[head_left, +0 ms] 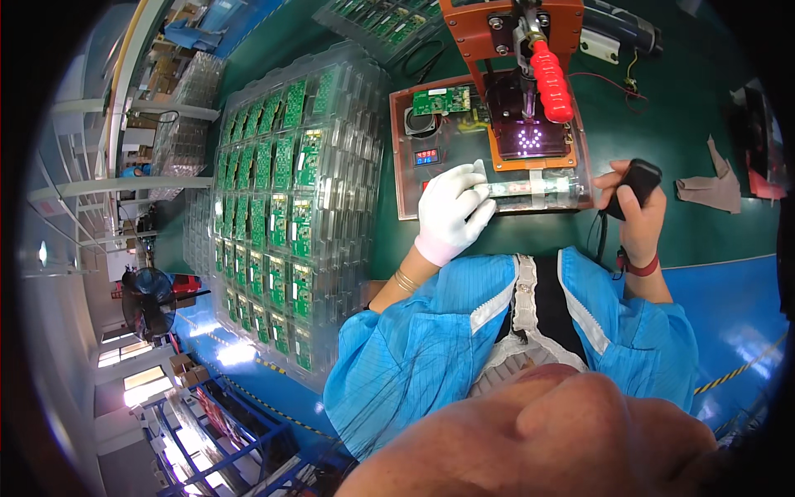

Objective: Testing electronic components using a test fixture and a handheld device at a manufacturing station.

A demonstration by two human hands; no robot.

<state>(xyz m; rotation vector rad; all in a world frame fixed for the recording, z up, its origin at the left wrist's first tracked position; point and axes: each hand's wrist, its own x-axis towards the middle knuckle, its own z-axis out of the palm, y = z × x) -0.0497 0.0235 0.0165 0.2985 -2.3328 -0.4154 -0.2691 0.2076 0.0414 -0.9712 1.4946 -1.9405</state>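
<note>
My left hand (451, 209), in a white glove, rests at the front left of a clear-cased test fixture (451, 157). Its bent fingers are a little apart and touch the case beside a clear strip; no held thing shows. Off the fixture's right side, my bare right hand (642, 219) grips a small black handheld device (640, 184) with a dark cord hanging below. Above the fixture, a toggle clamp with a red ribbed handle (551, 83) stands over a dark plate (530, 139) showing lit white dots. A green circuit board (441, 101) lies at the fixture's back left.
Stacked clear trays (331, 199) of green circuit boards stand on my left, with another tray (389, 21) behind. A small digital display (426, 156) glows on the fixture. A beige cloth (714, 180) lies at the right, and a dark cylindrical device (621, 33) sits at the back.
</note>
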